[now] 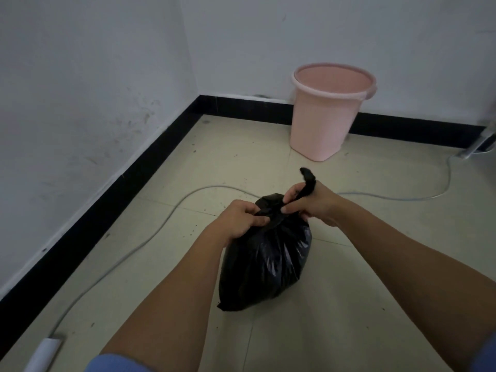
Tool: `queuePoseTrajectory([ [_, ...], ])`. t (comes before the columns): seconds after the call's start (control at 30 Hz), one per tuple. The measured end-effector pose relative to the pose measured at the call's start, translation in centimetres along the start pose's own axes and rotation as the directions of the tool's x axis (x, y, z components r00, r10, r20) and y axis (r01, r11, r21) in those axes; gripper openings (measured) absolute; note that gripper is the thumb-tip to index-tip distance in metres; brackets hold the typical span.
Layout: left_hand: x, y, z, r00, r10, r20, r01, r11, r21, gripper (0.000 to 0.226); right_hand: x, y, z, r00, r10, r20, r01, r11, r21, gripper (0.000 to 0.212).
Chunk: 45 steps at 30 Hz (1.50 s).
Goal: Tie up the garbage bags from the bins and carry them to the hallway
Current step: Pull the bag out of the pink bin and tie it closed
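A full black garbage bag (268,261) stands on the tiled floor in front of me, its top gathered into a neck. My left hand (241,220) grips the left side of that neck with curled fingers. My right hand (308,201) pinches a twisted strip of the bag's top, and the strip's end sticks up past my fingers. A pink bin (326,116) stands empty by the back wall, well beyond the bag.
White walls with a black skirting board (128,183) meet in a corner at the left and back. A pale cable (150,234) curves across the floor behind the bag. A white tube end (44,353) lies at bottom left.
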<state>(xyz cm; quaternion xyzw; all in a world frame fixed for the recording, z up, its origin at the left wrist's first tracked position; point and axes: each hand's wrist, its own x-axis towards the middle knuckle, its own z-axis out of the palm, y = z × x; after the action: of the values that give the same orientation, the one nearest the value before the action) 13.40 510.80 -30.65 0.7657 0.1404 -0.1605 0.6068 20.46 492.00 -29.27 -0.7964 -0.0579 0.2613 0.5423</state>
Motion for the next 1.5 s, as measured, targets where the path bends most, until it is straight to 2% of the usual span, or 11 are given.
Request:
queuePoseTrajectory([
  [0.13, 0.1, 0.9, 0.4, 0.996, 0.015, 0.093, -0.033, 0.981, 0.194, 0.014, 0.6, 1.1, 0.8, 0.924, -0.326, -0.198, 0.118, 0.737, -0.666, 0.019],
  [0.3, 0.0, 2.5, 0.7, 0.975, -0.001, 0.221, -0.043, 0.98, 0.194, 0.022, -0.2, 2.5, 1.8, 0.801, -0.529, -0.281, 0.1, 0.58, -0.808, 0.019],
  [0.4, 0.3, 1.7, 0.4, 0.985, -0.023, 0.171, -0.011, 0.98, 0.198, 0.03, 0.4, 3.0, 2.2, 0.817, -0.466, -0.341, 0.14, 0.733, -0.666, 0.02],
  [0.5, 0.0, -0.1, 0.0, 0.992, -0.102, 0.074, 0.078, 0.957, 0.281, 0.02, 0.8, 2.9, 2.0, 0.975, -0.058, -0.214, 0.026, 0.988, -0.15, 0.03],
  [0.6, -0.5, -1.2, -0.4, 0.979, -0.204, 0.024, 0.189, 0.938, 0.291, 0.01, -0.1, 2.5, 1.7, 0.982, 0.158, -0.107, -0.143, 0.98, 0.136, 0.019],
  [0.7, 0.2, -0.6, -0.4, 0.978, -0.096, -0.185, 0.116, 0.988, 0.103, 0.007, 0.1, 2.6, 0.9, 0.912, 0.136, -0.387, -0.019, 0.957, 0.291, 0.025],
  [0.8, 1.7, 0.8, 0.6, 0.938, 0.054, -0.344, -0.05, 0.999, 0.021, 0.016, 0.3, 2.9, 0.1, 0.814, 0.209, -0.542, -0.011, 0.938, 0.346, 0.032],
  [1.0, 3.2, 1.7, 5.0, 0.985, 0.158, -0.067, -0.144, 0.973, 0.18, 0.016, 0.2, 3.9, -0.6, 0.774, 0.348, -0.528, -0.089, 0.887, 0.453, 0.047],
  [1.17, 3.3, 1.1, 7.2, 0.982, 0.191, -0.013, -0.149, 0.806, 0.573, 0.024, 0.4, 4.2, -0.6, 0.785, 0.368, -0.499, -0.105, 0.871, 0.479, 0.049],
  [1.33, 2.8, 0.9, 7.8, 0.977, 0.214, 0.029, -0.174, 0.705, 0.687, 0.02, 0.6, 5.0, -0.5, 0.803, 0.399, -0.443, -0.16, 0.86, 0.484, 0.047],
  [1.5, 3.0, 0.5, 7.1, 0.921, 0.359, -0.154, -0.154, 0.696, 0.702, 0.028, 0.3, 5.0, -0.3, 0.827, 0.376, -0.417, -0.171, 0.877, 0.45, 0.042],
])
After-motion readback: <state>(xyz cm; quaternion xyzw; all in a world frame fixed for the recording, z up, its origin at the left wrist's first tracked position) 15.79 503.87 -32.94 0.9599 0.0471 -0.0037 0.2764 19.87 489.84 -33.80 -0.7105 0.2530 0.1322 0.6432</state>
